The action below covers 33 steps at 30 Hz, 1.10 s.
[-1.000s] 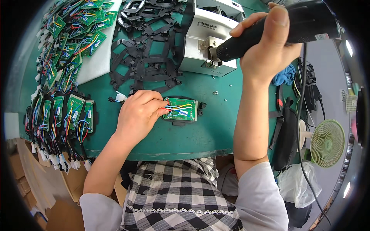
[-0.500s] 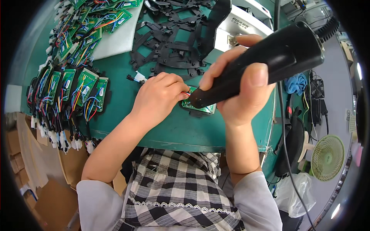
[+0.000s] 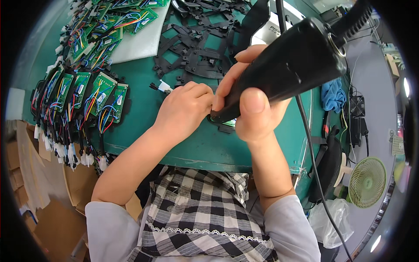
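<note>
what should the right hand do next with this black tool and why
Probably ease the black corded tool gently downward: the right hand grips it with its lower end over the green circuit board, and the left hand is right beside that end. Whether the tool already touches the board is hidden.

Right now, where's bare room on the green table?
Bare tabletop lies beyond the checked apron, between the forearms, and between the wired boards and left forearm. Crowded: under the black handheld tool, around upper-left piled circuit boards and black frames.
</note>
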Motion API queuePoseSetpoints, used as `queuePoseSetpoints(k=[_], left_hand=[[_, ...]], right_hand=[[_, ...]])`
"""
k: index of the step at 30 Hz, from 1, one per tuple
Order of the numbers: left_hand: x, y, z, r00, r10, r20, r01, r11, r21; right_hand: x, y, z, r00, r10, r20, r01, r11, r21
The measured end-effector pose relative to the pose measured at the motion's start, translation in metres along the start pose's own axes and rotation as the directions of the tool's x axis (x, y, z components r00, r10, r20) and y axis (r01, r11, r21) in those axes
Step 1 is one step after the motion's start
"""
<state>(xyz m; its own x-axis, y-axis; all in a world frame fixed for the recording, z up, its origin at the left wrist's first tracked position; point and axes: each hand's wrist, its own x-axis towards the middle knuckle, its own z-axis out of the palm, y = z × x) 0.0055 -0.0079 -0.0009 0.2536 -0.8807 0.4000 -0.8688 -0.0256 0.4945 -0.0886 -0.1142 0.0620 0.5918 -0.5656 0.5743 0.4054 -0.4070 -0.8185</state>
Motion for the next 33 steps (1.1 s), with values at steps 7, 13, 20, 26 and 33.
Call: queuePoseSetpoints(k=[7, 13, 20, 26, 33], left_hand=[[0.0, -0.005, 0.006, 0.994, 0.095, -0.051, -0.094, 0.995, 0.023], [-0.005, 0.02, -0.017, 0.994, 0.107, 0.005, -0.107, 0.994, -0.02], [-0.006, 0.008, -0.033, 0.939, 0.31, -0.147, -0.268, 0.931, 0.249], [-0.032, -0.064, -0.205, 0.666, -0.338, -0.665, 0.625, 0.739, 0.251], [-0.085, -0.151, -0.25, 0.773, -0.24, -0.588, 0.635, 0.288, 0.717]], right_hand=[[0.0, -0.008, 0.001, 1.0, 0.016, -0.026, -0.017, 0.999, -0.04], [0.01, -0.029, -0.063, 0.932, 0.238, -0.275, -0.077, 0.868, 0.491], [0.005, -0.02, -0.093, 0.961, 0.263, -0.082, -0.133, 0.703, 0.699], [-0.002, -0.002, -0.125, 0.893, 0.36, -0.271, -0.152, 0.807, 0.571], [0.003, 0.012, -0.11, 0.843, 0.428, -0.325, -0.169, 0.786, 0.595]])
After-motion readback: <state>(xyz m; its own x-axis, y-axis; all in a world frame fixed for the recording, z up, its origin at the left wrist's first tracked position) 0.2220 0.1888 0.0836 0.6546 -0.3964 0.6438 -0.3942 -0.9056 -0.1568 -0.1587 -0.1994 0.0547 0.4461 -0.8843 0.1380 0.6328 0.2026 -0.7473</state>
